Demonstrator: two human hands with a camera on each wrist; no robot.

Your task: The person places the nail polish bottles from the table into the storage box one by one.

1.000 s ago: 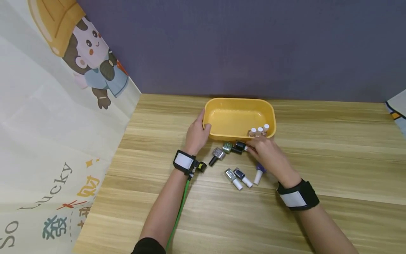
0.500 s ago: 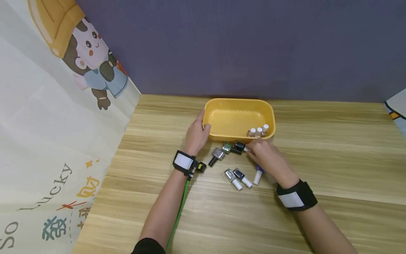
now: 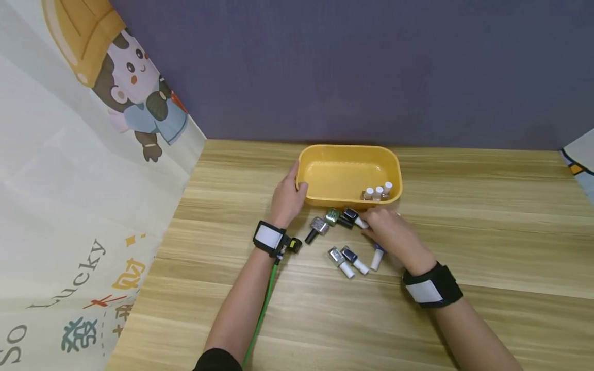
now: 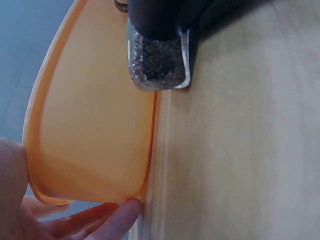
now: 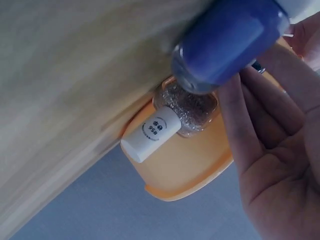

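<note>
My left hand (image 3: 286, 198) grips the left end of a yellow plastic basket (image 3: 348, 202), thumb at the rim and fingers along the outer wall. Just in front of the basket, my right hand (image 3: 392, 229) pinches the white cap of a black nail polish bottle (image 3: 351, 214) lying against a black-capped bottle. A green glitter nail polish (image 3: 332, 216) and a silver glitter one (image 3: 320, 224) lie to its left. Below the right hand is a purple-blue nail polish (image 5: 230, 45), partly covered in the head view. Beyond the fingers lies a white-capped glitter bottle (image 5: 187, 110).
Three white-capped bottles (image 3: 378, 193) stand in the basket's front right corner. Nearer me, a silver nail polish (image 3: 341, 262) and a navy one (image 3: 355, 259) lie side by side on the wooden table (image 3: 325, 324). A dark partition (image 3: 348, 72) rises behind the basket.
My right hand has shifted slightly toward me, and the black bottle's white cap has swung nearer and shows more. My left hand stays on the basket.
</note>
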